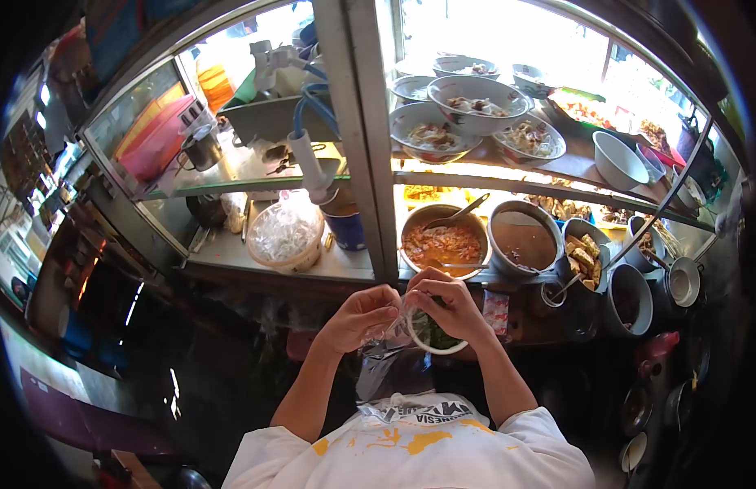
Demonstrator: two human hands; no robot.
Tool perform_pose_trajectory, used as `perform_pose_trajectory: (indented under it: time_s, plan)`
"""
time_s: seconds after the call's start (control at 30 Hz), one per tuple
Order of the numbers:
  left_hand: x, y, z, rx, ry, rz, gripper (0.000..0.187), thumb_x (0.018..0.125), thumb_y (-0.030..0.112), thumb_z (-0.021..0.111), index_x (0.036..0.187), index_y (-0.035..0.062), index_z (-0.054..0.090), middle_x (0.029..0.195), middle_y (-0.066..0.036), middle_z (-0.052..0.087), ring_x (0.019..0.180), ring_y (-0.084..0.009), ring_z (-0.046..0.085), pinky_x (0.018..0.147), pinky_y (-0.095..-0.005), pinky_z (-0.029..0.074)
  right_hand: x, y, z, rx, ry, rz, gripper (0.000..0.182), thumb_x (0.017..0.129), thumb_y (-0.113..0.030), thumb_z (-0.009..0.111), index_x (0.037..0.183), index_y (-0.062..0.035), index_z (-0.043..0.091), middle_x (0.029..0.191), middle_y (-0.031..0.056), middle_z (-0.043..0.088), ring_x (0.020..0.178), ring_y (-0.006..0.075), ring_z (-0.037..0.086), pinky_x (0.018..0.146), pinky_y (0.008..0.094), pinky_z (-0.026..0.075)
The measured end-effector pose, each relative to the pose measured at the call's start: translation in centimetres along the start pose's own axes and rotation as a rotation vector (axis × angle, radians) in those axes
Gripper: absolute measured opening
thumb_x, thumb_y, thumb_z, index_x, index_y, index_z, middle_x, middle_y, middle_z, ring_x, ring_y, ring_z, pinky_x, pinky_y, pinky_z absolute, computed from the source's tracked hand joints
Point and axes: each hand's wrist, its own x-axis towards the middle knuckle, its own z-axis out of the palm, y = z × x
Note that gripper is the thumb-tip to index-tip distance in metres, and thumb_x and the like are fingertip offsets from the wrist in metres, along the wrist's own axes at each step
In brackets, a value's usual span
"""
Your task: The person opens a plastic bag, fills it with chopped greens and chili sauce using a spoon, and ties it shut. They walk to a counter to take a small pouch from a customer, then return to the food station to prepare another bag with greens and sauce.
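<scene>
Hands meet over a white-rimmed bowl of greens (437,332); the left hand (367,316) and right hand (445,303), fingers curled nearly closed, pinch a clear plastic bag (394,328) between them.

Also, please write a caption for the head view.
Bare hands holding clear plastic by a bowl of greens, at a food cabinet.

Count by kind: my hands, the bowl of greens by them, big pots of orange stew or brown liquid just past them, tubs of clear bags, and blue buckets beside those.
Hands: 2, left hand and right hand
Bowl of greens: 1
Big pots: 2, stew pot and brown-liquid pot
Tub of bags: 1
Blue bucket: 1
Total: 7
</scene>
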Motion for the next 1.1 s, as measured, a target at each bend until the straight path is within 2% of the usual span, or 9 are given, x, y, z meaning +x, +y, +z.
perform_pose_trajectory:
  time_s: [0.23, 0.33, 0.4, 0.5, 0.57, 0.7, 0.87, 0.97, 1.1]
  plan:
    - [3.4, -1.5, 2.6, -0.164, 0.126, 0.276, 0.021, 0.093, 0.016, 0.064, 0.077, 0.006, 0.055, 0.08, -0.002, 0.054, 0.07, -0.0069, 0.046, 0.06, -0.0215, 0.036, 0.0, 0.9, -3.9, 0.031, -0.138, -0.038, 0.011, 0.092, -0.009, 0.062, 0.093, -0.0006, 0.07, 0.092, 0.0082, 0.062, 0.086, 0.0203, 0.06, 0.076, 0.0309, 0.048]
    - [3.9, -3.0, 1.5, -0.393, -0.035, 0.348, 0.021, 0.093, 0.016, 0.063, 0.079, 0.0094, 0.049, 0.074, -0.001, 0.05, 0.069, -0.0054, 0.046, 0.06, -0.0219, 0.035, 0.4, 1.2, -4.7, 0.052, -0.123, -0.119, 0.013, 0.094, -0.011, 0.061, 0.095, 0.001, 0.068, 0.091, 0.0076, 0.061, 0.086, 0.0185, 0.06, 0.077, 0.0302, 0.047]
    - [4.1, -3.1, 2.3, -0.448, -0.085, 0.356, 0.015, 0.095, 0.017, 0.061, 0.087, 0.0085, 0.051, 0.074, 0.0, 0.049, 0.066, -0.004, 0.043, 0.057, -0.0234, 0.033, 0.5, 0.8, -5.1, 0.333, -0.17, -0.071, 0.019, 0.097, -0.014, 0.058, 0.097, 0.0026, 0.066, 0.09, 0.0066, 0.061, 0.086, 0.0165, 0.059, 0.078, 0.0288, 0.047]
    - [4.0, -1.4, 5.4, 0.03, 0.16, 0.169, 0.015, 0.096, 0.018, 0.058, 0.09, 0.0053, 0.054, 0.075, 0.0, 0.051, 0.066, -0.0052, 0.046, 0.058, -0.0235, 0.035, 0.6, 1.2, -5.8, 0.735, -0.293, 0.015, 0.033, 0.103, -0.024, 0.047, 0.09, 0.0016, 0.061, 0.09, 0.0046, 0.06, 0.081, 0.011, 0.058, 0.073, 0.026, 0.046]
    - [3.8, -2.1, 3.9, 0.011, -0.046, 0.241, 0.024, 0.093, 0.023, 0.061, 0.082, 0.0012, 0.059, 0.078, -0.005, 0.054, 0.073, -0.011, 0.052, 0.063, -0.0237, 0.039, 0.4, 1.4, -6.2, 1.033, -0.391, 0.186, 0.037, 0.104, -0.028, 0.044, 0.085, -0.0008, 0.06, 0.086, 0.0042, 0.06, 0.075, 0.0088, 0.057, 0.069, 0.0248, 0.045]
    - [5.1, -0.4, 5.3, 0.021, -0.103, 0.429, 0.034, 0.089, 0.027, 0.065, 0.07, -0.0003, 0.06, 0.078, -0.009, 0.055, 0.078, -0.0176, 0.054, 0.071, -0.0281, 0.041, 1.2, 0.6, -8.5, 0.4, -0.535, 0.266, 0.038, 0.103, -0.033, 0.046, 0.083, -0.0021, 0.058, 0.072, 0.0016, 0.057, 0.061, 0.0063, 0.055, 0.061, 0.022, 0.044]
    - [6.8, 0.2, 5.8, 0.076, -0.036, 0.424, 0.018, 0.083, 0.016, 0.071, 0.082, 0.0023, 0.059, 0.081, -0.005, 0.055, 0.082, -0.0168, 0.055, 0.084, -0.0339, 0.042, 1.6, -0.5, -9.9, 1.062, -0.373, -0.007, 0.019, 0.09, -0.02, 0.065, 0.083, -0.0034, 0.062, 0.089, 0.0037, 0.055, 0.086, 0.0097, 0.055, 0.072, 0.0236, 0.044]
    - [7.8, 1.1, 7.8, 0.178, 0.033, 0.478, 0.022, 0.08, 0.005, 0.074, 0.085, 0.0061, 0.053, 0.079, 0.0, 0.051, 0.081, -0.0105, 0.052, 0.08, -0.0291, 0.042, 1.5, -1.4, -10.6, 0.765, -0.15, 0.04, 0.01, 0.083, -0.004, 0.071, 0.085, -0.0021, 0.062, 0.088, 0.0019, 0.054, 0.085, 0.0093, 0.054, 0.074, 0.023, 0.043]
    - [10.0, 1.6, 10.3, 0.472, 0.391, 0.682, 0.03, 0.081, -0.003, 0.07, 0.072, 0.0072, 0.043, 0.071, 0.003, 0.043, 0.068, -0.004, 0.042, 0.061, -0.0197, 0.037, 1.4, -2.9, -10.8, 0.119, 0.349, -0.251, 0.017, 0.072, 0.013, 0.065, 0.08, -0.002, 0.064, 0.079, 0.0024, 0.054, 0.073, 0.0091, 0.054, 0.062, 0.0267, 0.045]
